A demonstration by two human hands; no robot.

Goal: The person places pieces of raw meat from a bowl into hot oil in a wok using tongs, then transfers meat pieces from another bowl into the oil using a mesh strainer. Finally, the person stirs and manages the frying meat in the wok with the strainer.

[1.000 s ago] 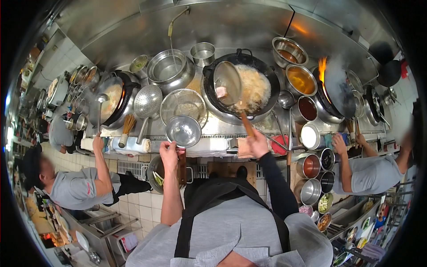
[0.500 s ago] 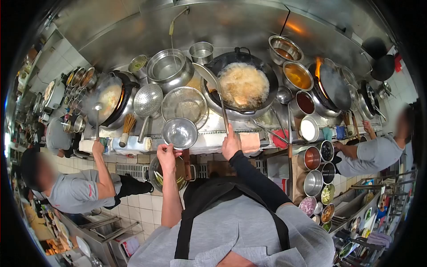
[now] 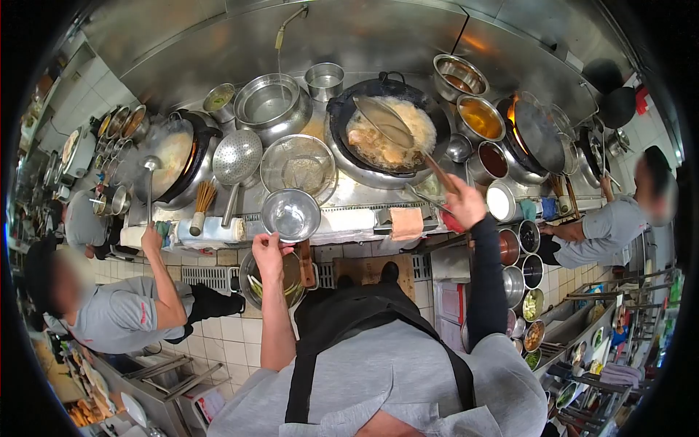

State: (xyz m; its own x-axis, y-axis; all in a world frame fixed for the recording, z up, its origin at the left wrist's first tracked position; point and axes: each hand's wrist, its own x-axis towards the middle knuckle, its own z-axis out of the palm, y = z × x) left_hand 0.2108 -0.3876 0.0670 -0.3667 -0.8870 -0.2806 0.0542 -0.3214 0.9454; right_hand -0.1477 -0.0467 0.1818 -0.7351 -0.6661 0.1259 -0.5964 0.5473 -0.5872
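Observation:
My right hand (image 3: 464,202) is closed round the handle of a wide, round skimmer (image 3: 384,122). The skimmer's head is tilted over the bubbling oil in the black wok (image 3: 342,149), where pale golden pieces of food (image 3: 368,140) are frying. I cannot tell whether its lower edge dips into the oil. My left hand (image 3: 269,253) pinches the near rim of a shiny metal bowl (image 3: 291,215) at the counter's edge. Just behind that bowl, a round wire strainer (image 3: 297,164) rests on a wider vessel. A perforated ladle (image 3: 238,156) lies to its left.
A folded orange cloth (image 3: 406,223) lies on the front edge. Pots of sauce (image 3: 489,162) and orange oil (image 3: 480,119) stand right of the wok. Flames rise beside another wok (image 3: 539,142). A co-worker (image 3: 120,306) stands at left, another (image 3: 601,237) at right. A pot with green vegetables (image 3: 255,288) sits below.
My right hand has moved right and up, swinging the skimmer from the wok's left rim to over the frying food. My left hand stays at the bowl.

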